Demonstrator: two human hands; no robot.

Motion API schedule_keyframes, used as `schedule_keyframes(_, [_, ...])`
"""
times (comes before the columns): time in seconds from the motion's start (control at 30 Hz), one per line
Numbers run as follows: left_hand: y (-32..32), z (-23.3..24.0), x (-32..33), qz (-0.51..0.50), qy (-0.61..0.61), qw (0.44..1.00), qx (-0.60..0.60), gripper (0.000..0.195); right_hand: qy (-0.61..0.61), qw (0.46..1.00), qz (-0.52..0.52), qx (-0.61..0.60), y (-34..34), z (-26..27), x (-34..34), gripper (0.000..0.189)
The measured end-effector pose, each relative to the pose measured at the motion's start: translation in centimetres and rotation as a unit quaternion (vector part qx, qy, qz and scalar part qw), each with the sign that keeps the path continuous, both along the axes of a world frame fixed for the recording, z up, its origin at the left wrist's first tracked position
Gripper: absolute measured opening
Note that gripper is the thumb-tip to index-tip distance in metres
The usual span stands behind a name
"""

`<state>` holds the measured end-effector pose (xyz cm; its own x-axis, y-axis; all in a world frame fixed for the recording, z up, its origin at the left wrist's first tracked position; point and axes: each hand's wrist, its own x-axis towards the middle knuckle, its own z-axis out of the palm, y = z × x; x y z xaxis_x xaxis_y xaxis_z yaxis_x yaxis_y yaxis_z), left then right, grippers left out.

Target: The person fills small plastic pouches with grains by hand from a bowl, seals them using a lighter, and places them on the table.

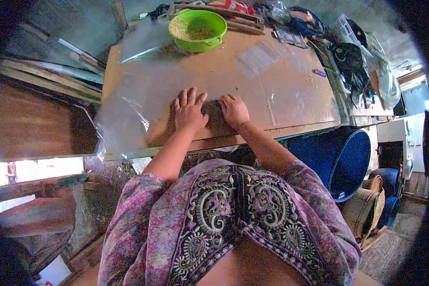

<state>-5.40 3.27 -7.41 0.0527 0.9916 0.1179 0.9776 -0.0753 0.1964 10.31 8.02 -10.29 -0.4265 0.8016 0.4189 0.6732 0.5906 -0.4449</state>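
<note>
Palm down with its fingers spread, my left hand (191,109) rests on a clear plastic sheet (157,84) over the wooden tabletop. My right hand (234,110) is a short way to its right, knuckles up and fingers bent toward the surface. Whether those fingers pinch the plastic is hidden from me. A shadow falls on the table between the two hands. Beyond them, near the far edge, stands a bright green plastic basin (198,30) holding a layer of yellowish, grain-like bits.
A flat clear plastic bag (257,59) lies right of the basin. Further right is a small purple lighter-like object (319,73). A wooden crate (243,21) sits at the back. Below the table's right side lies a blue barrel (346,164); boards (50,78) lean at the left.
</note>
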Motion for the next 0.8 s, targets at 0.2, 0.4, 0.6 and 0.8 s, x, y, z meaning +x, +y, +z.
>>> schedule_keyframes(0.2, [-0.1,0.0,-0.1,0.004,-0.01,1.0,0.001,0.059,-0.014,1.0,0.012,0.017,-0.5,1.1,-0.1,0.01])
schedule_keyframes(0.4, [0.0,0.1,0.0,-0.001,0.009,1.0,-0.005,0.057,0.092,0.989,-0.091,-0.074,-0.4,1.0,0.3,0.016])
schedule_keyframes(0.6, [0.3,-1.7,-0.7,-0.004,-0.008,0.999,0.052,0.055,0.287,0.908,-0.288,-0.1,2.7,1.2,7.2,0.011])
schedule_keyframes(0.8, [-0.1,1.4,1.1,-0.112,0.056,0.991,0.05,0.051,0.462,0.821,-0.335,-0.001,2.9,2.1,22.4,0.015])
